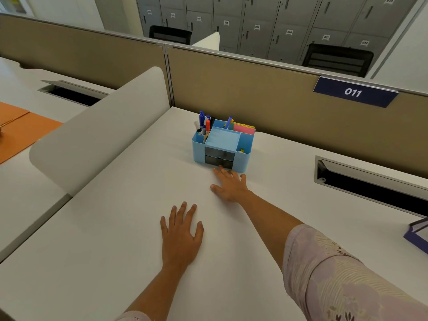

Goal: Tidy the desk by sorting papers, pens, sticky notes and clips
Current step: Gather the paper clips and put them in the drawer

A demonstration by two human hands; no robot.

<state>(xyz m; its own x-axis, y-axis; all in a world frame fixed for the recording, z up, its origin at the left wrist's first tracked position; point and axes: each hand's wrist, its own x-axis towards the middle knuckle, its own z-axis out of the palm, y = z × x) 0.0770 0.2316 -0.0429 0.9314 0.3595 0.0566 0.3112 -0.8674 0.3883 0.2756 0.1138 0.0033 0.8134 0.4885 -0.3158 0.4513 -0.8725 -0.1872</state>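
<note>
A light blue desk organizer stands on the white desk near the partition. Several pens stand upright in its back left compartment. Pink and yellow sticky notes fill the back right compartment, and a small yellow item lies in the right slot. Two dark drawers face me at the front. My right hand lies flat with fingers spread, its fingertips at the lower drawer. My left hand rests flat on the desk, nearer to me, holding nothing.
A beige partition with a blue "011" sign runs behind the desk. A curved white divider stands to the left. A cable slot opens at right. A blue file box sits at the right edge, orange folders far left.
</note>
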